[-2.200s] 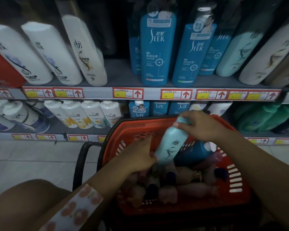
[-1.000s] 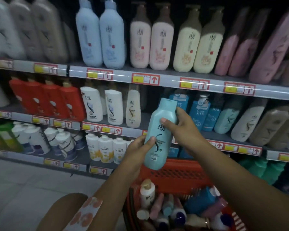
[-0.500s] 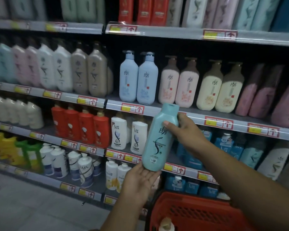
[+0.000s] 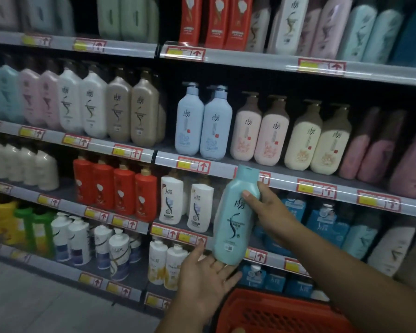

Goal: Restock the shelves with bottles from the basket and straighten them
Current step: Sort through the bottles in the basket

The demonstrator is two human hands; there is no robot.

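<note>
A teal shampoo bottle (image 4: 234,217) with a teal cap is held upright in front of the shelves. My right hand (image 4: 265,207) grips its upper part from the right, thumb across the front. My left hand (image 4: 205,276) lies open under its base, fingers straight and touching the bottom. The red basket (image 4: 269,313) shows only its rim and mesh wall at the bottom edge; its contents are out of view.
Shelves full of bottles fill the view: light blue (image 4: 203,121), pink and cream pump bottles on the shelf above the held bottle, white bottles (image 4: 185,204) and red bottles (image 4: 117,186) to its left, blue boxes (image 4: 322,224) behind my right arm. Grey floor lies at lower left.
The teal bottle was lifted out of the basket and raised in front of the shelves. My left hand slid from its side to under its base. The view tilted up, basket dropping low.
</note>
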